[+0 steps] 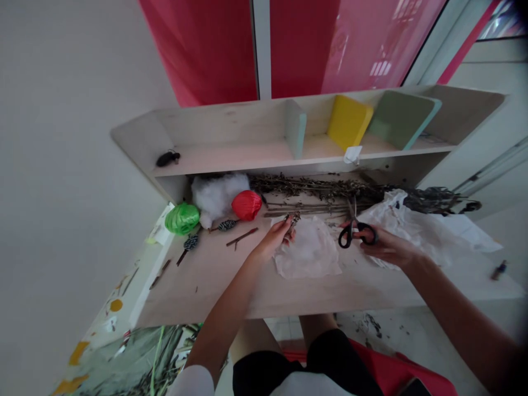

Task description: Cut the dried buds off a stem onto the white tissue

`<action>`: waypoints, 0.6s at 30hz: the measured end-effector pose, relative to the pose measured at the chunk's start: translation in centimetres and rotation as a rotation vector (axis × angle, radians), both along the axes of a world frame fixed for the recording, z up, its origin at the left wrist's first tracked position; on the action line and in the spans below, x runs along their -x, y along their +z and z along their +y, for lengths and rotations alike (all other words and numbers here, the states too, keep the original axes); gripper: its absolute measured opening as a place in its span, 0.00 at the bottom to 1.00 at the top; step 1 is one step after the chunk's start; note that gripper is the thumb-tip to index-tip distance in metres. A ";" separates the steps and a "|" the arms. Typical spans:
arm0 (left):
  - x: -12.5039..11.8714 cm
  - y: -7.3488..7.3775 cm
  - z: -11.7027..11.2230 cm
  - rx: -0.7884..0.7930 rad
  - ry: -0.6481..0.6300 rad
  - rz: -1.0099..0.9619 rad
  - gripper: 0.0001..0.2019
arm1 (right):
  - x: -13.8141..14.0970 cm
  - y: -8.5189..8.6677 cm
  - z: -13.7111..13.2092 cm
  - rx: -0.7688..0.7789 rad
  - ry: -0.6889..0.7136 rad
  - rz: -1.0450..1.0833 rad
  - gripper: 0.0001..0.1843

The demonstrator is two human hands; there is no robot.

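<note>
Holding in left hand [270, 240]: a dried seed sprig [292, 220], pinched between closed fingertips, its tip just past them, above a white tissue sheet [307, 252]
Holding in right hand [388, 246]: black-handled scissors [357, 234], fingers curled through the loops, blades pointing away from the person
Behind the scissors: a bundle of dried stems [317, 190] on a pale wooden desk [198, 286]
Further left: red raffia ball [246, 205], green raffia ball [182, 219], cotton wool [218, 195]
</note>
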State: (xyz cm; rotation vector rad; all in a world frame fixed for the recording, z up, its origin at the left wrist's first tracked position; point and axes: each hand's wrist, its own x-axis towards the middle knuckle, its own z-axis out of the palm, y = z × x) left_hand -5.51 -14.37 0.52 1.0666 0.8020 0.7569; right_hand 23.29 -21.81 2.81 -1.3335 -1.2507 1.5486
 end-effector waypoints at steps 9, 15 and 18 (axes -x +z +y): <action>0.1 0.2 -0.1 -0.071 -0.110 0.080 0.28 | 4.7 0.7 -1.7 0.025 0.130 0.062 0.32; 0.4 1.2 -0.3 -0.116 -0.195 0.145 0.31 | 7.7 1.5 -1.8 -0.085 0.324 -0.200 0.38; 0.5 1.3 -0.4 -0.155 -0.238 0.216 0.30 | 8.5 1.7 -1.3 -0.155 0.385 -0.275 0.39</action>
